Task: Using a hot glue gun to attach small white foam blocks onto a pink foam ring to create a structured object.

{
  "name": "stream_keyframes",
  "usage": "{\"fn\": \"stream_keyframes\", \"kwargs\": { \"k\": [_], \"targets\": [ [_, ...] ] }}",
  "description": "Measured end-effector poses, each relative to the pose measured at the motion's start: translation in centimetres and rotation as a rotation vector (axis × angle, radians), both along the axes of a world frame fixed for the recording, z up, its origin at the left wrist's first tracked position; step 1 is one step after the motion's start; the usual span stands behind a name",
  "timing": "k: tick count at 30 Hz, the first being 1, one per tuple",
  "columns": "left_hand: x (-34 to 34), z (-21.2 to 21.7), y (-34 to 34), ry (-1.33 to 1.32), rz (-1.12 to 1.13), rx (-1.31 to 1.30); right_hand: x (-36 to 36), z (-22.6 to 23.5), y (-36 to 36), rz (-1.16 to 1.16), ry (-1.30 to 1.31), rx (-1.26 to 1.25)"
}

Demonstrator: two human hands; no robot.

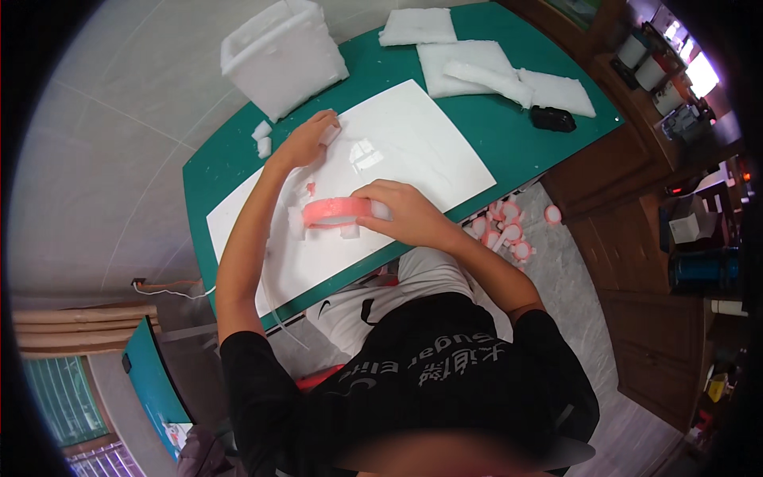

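Note:
My right hand (405, 213) grips a pink ring of tape (335, 211), held on edge over a white sheet (421, 151) on the green table (509, 135). Small white foam bits sit under and beside the ring. My left hand (306, 139) rests farther up on the sheet's left edge, fingers closed around a small white foam piece (331, 133). A bit of clear tape (366, 153) shines on the sheet between the hands.
A white foam box (282, 56) stands at the table's far left corner, with two foam chunks (262, 137) near it. Flat foam slabs (493, 71) and a black object (552, 119) lie at the far right. Several pink tape rolls (509, 230) lie on the floor.

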State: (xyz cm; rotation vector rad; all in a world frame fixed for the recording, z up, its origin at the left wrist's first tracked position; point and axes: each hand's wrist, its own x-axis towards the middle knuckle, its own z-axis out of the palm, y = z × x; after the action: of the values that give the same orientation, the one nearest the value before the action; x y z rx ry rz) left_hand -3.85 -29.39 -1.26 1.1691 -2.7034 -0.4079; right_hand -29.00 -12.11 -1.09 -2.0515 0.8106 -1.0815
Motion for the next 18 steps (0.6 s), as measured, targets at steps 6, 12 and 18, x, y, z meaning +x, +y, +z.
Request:
{"fn": "stream_keyframes", "kwargs": {
  "k": [6,12,18],
  "targets": [
    [-1.0,3.2,4.2,0.126,0.118,0.109,-0.2,-0.1,0.1,0.014,0.035,0.036],
    [1.6,8.2,12.5,0.516,0.225,0.074,0.1,-0.1,-0.1,0.041,0.04,0.024],
    [0.8,8.9,19.8,0.534,0.131,0.02,0.7,0.4,-0.1,0.036,0.049,0.045]
  ]
}}
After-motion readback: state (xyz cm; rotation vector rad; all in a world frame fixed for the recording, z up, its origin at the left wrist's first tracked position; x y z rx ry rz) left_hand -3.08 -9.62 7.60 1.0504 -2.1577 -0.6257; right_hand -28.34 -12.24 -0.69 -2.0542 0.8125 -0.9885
